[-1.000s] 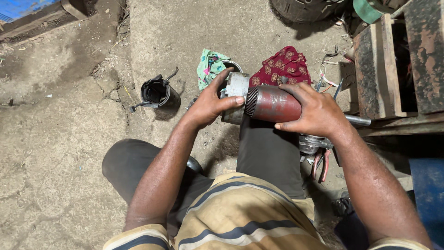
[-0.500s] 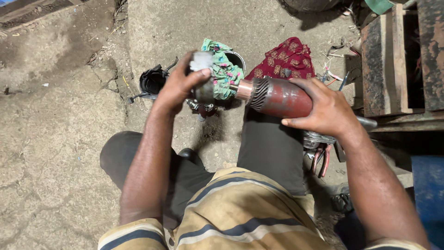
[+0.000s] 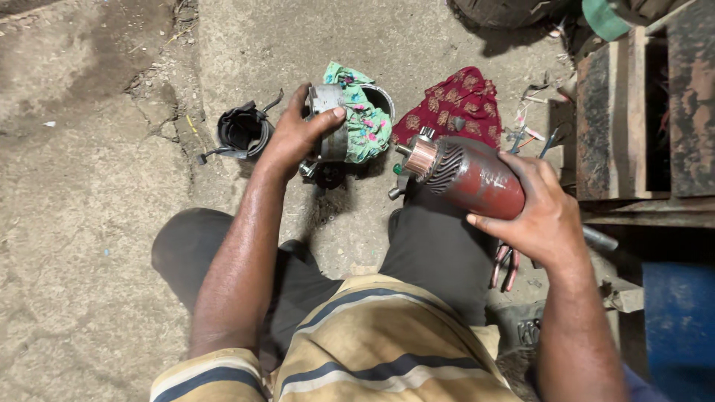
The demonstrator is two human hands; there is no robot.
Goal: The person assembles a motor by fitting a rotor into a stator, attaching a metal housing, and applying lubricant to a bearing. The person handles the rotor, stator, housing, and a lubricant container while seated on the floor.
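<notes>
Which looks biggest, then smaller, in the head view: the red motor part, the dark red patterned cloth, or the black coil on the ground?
1. Red motor part, though it is nearer the camera.
2. Dark red patterned cloth, partly hidden.
3. Black coil.

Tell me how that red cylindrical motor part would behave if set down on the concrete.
The red motor part, gripped in the right hand, is round-bodied, so it would likely roll. It looks like solid metal, probably heavy for its size and stiff. Its coppery end seems the more easily damaged part.

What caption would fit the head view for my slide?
Seated on concrete, left hand lifts a grey metal housing while right hand grips a red motor armature.
</notes>
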